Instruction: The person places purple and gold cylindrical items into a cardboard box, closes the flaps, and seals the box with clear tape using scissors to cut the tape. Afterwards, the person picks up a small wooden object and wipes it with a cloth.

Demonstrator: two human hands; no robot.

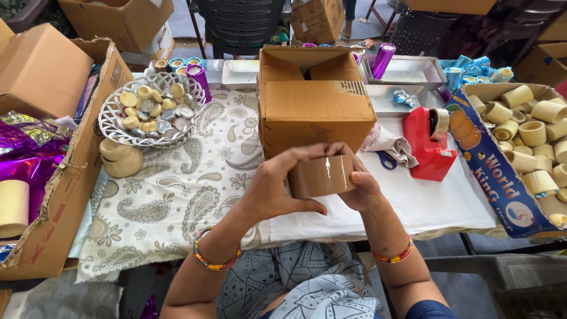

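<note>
1. Holding a brown tape roll [322, 175] between both hands above the near edge of the table [431, 204], at the centre of view.
2. My left hand [277, 186] wraps the roll's left side; its fingers [307, 155] curl over the top rim, pinching the roll.
3. My right hand [361, 188] cups the right side; its fingers are pressed against the roll's far face and mostly hidden.
4. At 12 o'clock from the roll, just beyond it, stands an open cardboard box [313, 100].
5. At 2 o'clock, a red tape dispenser [428, 145] rests on the white cloth, with blue-handled scissors [387, 159] and a crumpled cloth [390, 145] beside it.
6. At 10 o'clock, a white wire basket [150, 109] holds small round pieces.
7. At 3 o'clock, a blue-sided carton [493, 171] holds cardboard rings [531, 133].
</note>
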